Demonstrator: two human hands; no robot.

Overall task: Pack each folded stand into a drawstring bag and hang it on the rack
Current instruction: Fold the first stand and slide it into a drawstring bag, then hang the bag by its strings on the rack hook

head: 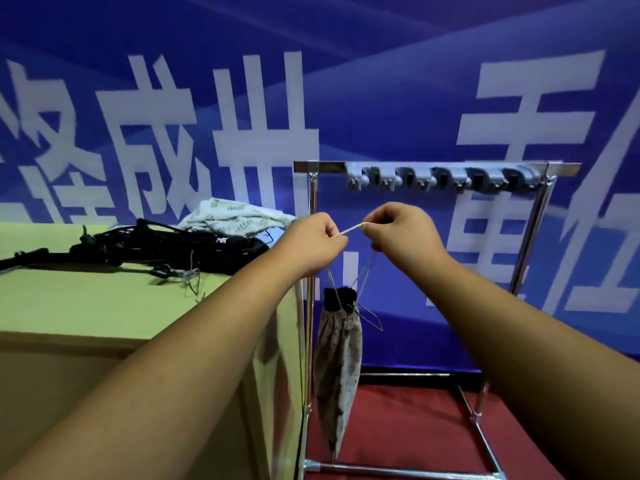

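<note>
A long pale patterned drawstring bag [337, 368] hangs in the air below my hands, with the black end of a folded stand [341, 297] poking out of its gathered mouth. My left hand [317, 242] and my right hand [398, 230] each pinch the thin cord [349, 229], stretched taut between them. Two cord strands run down from my hands to the bag's mouth. The metal rack [433, 166] stands behind, its top bar carrying a grey row of hooks [446, 180] just above and right of my hands. Nothing hangs on those hooks.
A yellow-green table [86, 306] at the left holds a heap of black folded stands [156, 245] and a pile of pale patterned bags [235, 216]. A blue banner covers the wall. Red carpet [398, 427] lies under the rack's base.
</note>
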